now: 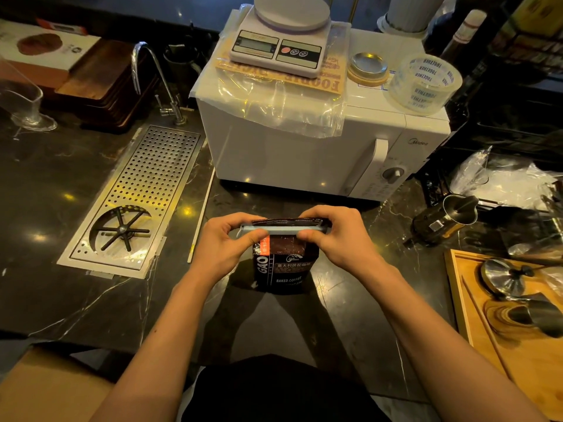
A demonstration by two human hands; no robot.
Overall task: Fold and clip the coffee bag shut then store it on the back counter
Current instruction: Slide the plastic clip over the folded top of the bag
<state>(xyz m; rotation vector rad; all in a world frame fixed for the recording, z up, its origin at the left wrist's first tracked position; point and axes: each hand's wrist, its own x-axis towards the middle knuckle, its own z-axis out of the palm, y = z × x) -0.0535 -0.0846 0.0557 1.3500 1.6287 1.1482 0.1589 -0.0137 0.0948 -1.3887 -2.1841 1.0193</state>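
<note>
Coffee bag (285, 266) stood upright on the dark marble counter (76, 287) between the two hands, its top rolled down and a pale blue sealing clip (278, 231) lying across the fold. The left hand (224, 243) pinched the clip's hinge end, thumb in front and fingers behind; the right hand (335, 236) pressed the other end the same way, both clamped on clip and fold together. It looked a soft, crinkly pouch, light enough for one hand, best lifted by its body below the clip. What it held could not be seen. Right of the right hand a steel milk pitcher (457, 213) stood, its inside hidden. Beyond the hands sat a white microwave (304, 147) carrying a kitchen scale (283, 38).
</note>
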